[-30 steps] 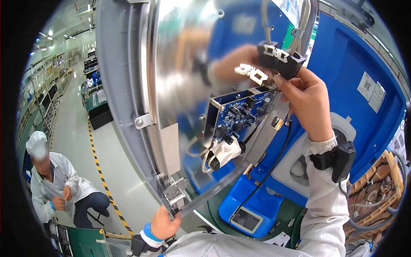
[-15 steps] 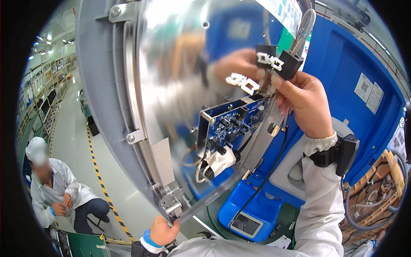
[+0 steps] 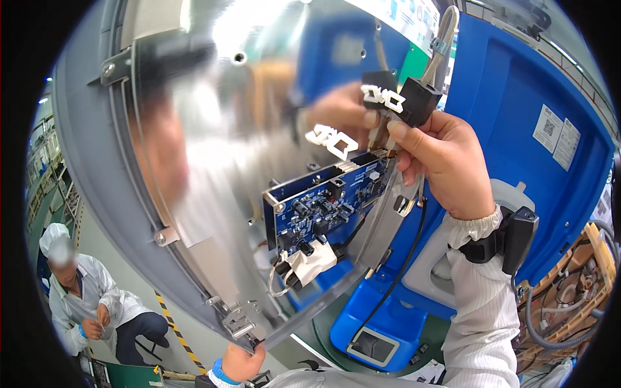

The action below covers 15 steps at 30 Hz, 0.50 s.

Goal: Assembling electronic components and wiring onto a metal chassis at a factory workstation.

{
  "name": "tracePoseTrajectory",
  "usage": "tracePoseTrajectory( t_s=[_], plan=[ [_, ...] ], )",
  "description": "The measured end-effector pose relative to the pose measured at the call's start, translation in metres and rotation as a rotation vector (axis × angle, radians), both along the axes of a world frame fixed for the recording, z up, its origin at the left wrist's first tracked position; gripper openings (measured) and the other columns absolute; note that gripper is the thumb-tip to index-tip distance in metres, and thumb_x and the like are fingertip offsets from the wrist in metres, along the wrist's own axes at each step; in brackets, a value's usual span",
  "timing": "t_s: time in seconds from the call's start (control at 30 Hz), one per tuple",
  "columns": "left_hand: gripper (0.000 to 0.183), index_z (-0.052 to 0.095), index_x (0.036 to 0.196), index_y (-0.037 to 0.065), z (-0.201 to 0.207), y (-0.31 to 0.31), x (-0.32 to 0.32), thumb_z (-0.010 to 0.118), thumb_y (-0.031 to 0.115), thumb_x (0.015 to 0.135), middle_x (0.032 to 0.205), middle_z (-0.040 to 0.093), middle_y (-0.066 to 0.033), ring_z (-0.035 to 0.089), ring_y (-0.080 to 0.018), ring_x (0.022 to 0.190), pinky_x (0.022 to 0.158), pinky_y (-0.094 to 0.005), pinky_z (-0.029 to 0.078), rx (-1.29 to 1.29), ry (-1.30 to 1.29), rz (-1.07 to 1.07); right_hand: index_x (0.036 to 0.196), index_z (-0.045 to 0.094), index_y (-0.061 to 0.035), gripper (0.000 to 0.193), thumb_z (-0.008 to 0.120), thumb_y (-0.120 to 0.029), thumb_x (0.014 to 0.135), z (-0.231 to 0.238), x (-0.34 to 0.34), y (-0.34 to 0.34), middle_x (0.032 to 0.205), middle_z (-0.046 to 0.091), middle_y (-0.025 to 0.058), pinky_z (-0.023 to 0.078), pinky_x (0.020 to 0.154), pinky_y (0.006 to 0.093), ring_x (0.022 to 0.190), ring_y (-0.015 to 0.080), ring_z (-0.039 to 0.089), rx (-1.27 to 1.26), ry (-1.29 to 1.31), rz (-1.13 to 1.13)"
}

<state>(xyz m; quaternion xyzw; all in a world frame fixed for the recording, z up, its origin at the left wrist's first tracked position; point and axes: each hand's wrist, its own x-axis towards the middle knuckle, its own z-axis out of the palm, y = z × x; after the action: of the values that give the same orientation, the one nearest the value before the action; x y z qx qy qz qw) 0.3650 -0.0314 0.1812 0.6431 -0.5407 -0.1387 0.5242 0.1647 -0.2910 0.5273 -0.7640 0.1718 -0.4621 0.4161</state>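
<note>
Between the thumb and fingers of my right hand is a black ferrite core, held upright near the shiny metal panel. A looped grey cable comes out of its top. One white plastic clip shows right beside the core; another white clip lies lower left against the panel. The panel mirrors my hand and the core. Below them sits a blue circuit board with a white-wrapped connector. At the panel's bottom corner, my left hand is closed around the edge by a metal latch.
A large blue housing stands to the right, with a blue base and small screen below. A black cable hangs down there. Wooden crate with hoses is at far right. A seated person is at left.
The panel, board and clips have shifted left in view and fill more of it. My right hand has moved slightly left and down with the core. My left hand keeps its hold.
</note>
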Motion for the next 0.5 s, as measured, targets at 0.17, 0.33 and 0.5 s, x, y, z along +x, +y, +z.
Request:
tracePoseTrajectory(
  t_s=[0.17, 0.33, 0.5],
  plan=[
    [0.022, 0.062, 0.104, 0.0, 0.007, -0.001, -0.002, 0.058, 0.0, 0.082, 0.095, 0.063, -0.0139, 0.059, -0.0309, 0.086, 0.078, -0.0403, 0.049, -0.025, -0.065, 0.005, 0.089, 0.067, 0.0053, 0.022, 0.074, -0.016, 0.089, 0.0, -0.002, -0.001, 0.07, 0.065, 0.0052, 0.052, 0.049, 0.0243, 0.054, 0.0111, 0.062, -0.018, 0.02, -0.003],
    [0.023, 0.062, 0.105, 0.0, 0.012, 0.0, -0.002, 0.058, -0.001, 0.083, 0.096, 0.062, -0.0136, 0.059, -0.031, 0.087, 0.08, -0.0404, 0.048, -0.004, -0.074, -0.015, 0.087, 0.068, 0.0056, 0.024, 0.076, -0.017, 0.087, 0.0, 0.002, -0.001, 0.071, 0.064, 0.0018, 0.044, 0.05, 0.0229, 0.058, 0.0054, 0.055, -0.276, 0.105, -0.163],
    [0.022, 0.062, 0.104, 0.001, -0.001, 0.002, 0.006, 0.058, -0.001, 0.083, 0.095, 0.062, -0.0133, 0.058, -0.03, 0.085, 0.078, -0.0399, 0.048, -0.013, -0.032, -0.042, 0.087, 0.069, 0.0052, 0.024, 0.076, -0.017, 0.086, -0.003, 0.002, -0.002, 0.073, 0.063, 0.0001, 0.042, 0.053, 0.023, 0.063, 0.0045, 0.052, -0.156, 0.106, -0.164]
  ],
)
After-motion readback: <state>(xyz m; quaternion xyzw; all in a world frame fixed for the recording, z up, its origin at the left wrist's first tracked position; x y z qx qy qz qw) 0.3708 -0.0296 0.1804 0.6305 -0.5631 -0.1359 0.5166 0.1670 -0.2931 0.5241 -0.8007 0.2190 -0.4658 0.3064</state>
